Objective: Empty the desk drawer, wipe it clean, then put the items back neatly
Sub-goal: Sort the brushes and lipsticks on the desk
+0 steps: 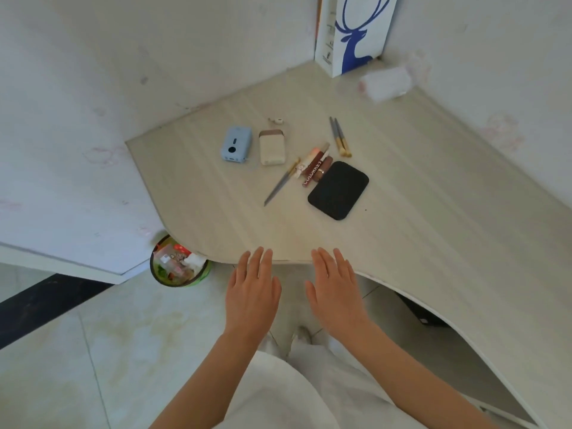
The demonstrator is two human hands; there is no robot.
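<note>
On the pale wooden desk (418,218) lie a blue power bank (236,144), a cream case (272,147), a tiny white earbud (276,120), two makeup brushes (340,136), a third brush (282,182), lip gloss tubes (314,167) and a black rounded pad (338,190). My left hand (252,291) and my right hand (335,289) hover flat, palms down, fingers straight, at the desk's front edge. Both hold nothing. No drawer is visible.
A white box with a blue deer (356,32) stands in the back corner, a white cloth roll (387,83) beside it. A green waste bin (178,264) full of rubbish sits on the tiled floor left of the desk. Walls enclose two sides.
</note>
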